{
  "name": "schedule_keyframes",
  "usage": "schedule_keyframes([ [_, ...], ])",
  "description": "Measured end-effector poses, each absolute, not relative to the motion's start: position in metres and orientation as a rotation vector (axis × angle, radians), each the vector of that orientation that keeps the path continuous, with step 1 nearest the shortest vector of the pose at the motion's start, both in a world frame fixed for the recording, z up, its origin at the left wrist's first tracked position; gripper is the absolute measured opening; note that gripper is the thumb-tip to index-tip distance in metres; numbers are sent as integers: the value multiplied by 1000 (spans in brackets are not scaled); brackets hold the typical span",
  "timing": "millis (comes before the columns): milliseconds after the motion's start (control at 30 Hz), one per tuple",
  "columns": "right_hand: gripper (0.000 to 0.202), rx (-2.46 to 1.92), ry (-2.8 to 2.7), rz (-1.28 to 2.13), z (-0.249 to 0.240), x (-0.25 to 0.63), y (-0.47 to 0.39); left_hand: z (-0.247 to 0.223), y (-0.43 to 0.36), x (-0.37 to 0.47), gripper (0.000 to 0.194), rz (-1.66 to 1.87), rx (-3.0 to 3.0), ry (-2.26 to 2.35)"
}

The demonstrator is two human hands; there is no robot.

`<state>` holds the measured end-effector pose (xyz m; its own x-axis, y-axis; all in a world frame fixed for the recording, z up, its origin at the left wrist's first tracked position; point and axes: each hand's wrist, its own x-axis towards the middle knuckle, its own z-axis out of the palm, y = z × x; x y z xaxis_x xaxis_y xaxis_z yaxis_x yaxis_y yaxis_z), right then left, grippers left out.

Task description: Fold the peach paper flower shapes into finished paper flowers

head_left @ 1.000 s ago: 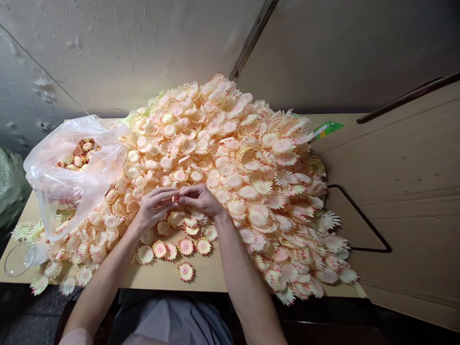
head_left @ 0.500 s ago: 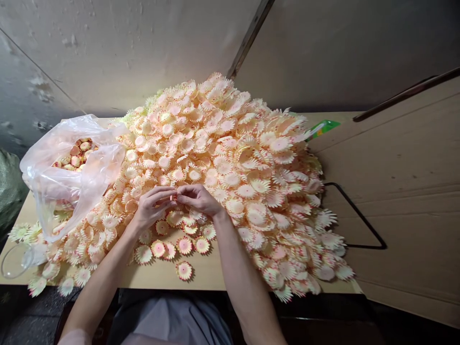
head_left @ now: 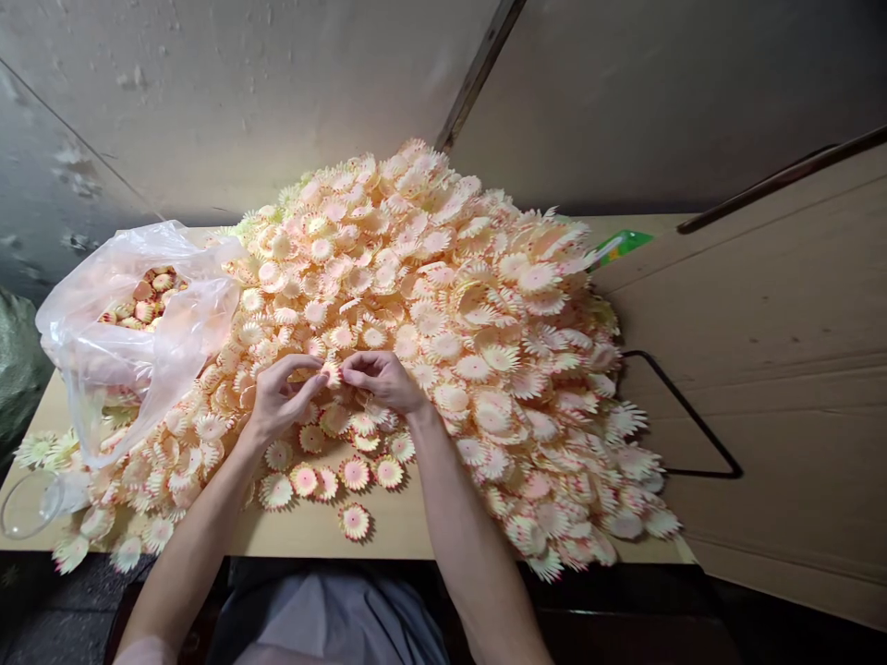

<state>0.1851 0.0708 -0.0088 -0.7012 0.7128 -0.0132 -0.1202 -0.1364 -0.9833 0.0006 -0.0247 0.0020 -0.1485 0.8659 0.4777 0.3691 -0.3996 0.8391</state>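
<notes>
Between my two hands, at the front of a big pile of pale pink and cream flower pieces [head_left: 430, 286], a small jagged-edged flower piece [head_left: 333, 374] is held up. My left hand [head_left: 287, 392] pinches its left side between thumb and fingers. The fingertips of my right hand [head_left: 384, 380] close on its right edge. Several loose flower pieces with red-tipped edges lie on the table just below my hands, one of them [head_left: 356, 522] nearest the front edge.
A translucent plastic bag [head_left: 173, 356] with small rolled flower pieces stands at the left. Near the left front corner is a clear round object [head_left: 31, 504]. Cardboard [head_left: 783, 388] with a black bent rod [head_left: 693, 416] is at the right, and a green packet [head_left: 627, 245] behind the pile.
My left hand has shifted slightly left with its fingers more spread. The flower piece, seen as a narrow reddish edge before, now shows a wider, pale face between my hands.
</notes>
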Motion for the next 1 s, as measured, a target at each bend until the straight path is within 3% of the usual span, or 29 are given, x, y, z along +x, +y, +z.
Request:
schedule_keyframes([
  [200, 20, -559, -1629, 1973, -9, 182, 65, 2, -25, 8, 29, 1489, 1850, 1436],
  [1000, 22, -576, -1570, 2026, -8, 183, 63, 9, -26, 4, 27, 1353, 1785, 1367],
])
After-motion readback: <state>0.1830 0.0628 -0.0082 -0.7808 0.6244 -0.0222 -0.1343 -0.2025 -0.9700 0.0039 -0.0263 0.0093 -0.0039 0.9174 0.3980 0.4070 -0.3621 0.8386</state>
